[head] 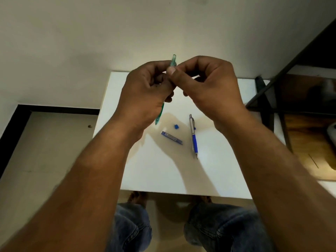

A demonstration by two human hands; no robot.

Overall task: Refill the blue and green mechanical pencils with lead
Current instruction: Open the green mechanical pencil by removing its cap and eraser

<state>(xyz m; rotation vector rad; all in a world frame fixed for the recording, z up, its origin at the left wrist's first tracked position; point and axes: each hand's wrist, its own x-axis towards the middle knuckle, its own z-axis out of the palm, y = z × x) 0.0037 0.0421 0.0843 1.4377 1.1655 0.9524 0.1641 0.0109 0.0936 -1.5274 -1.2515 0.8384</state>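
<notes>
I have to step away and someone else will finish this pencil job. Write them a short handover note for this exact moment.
Left hand: gripping the green pencil around its barrel, held up above the white table.
Right hand: fingertips pinched at the pencil's top end; whether they hold a lead or a cap cannot be seen.
On the table: blue pencil lying flat, lead case left of it, small blue cap lying apart from the case.
Done: case appears opened; green pencil is in hand.
Left: finish the green pencil. Whether the blue one is already filled cannot be told, so check it, then recap the case.
</notes>
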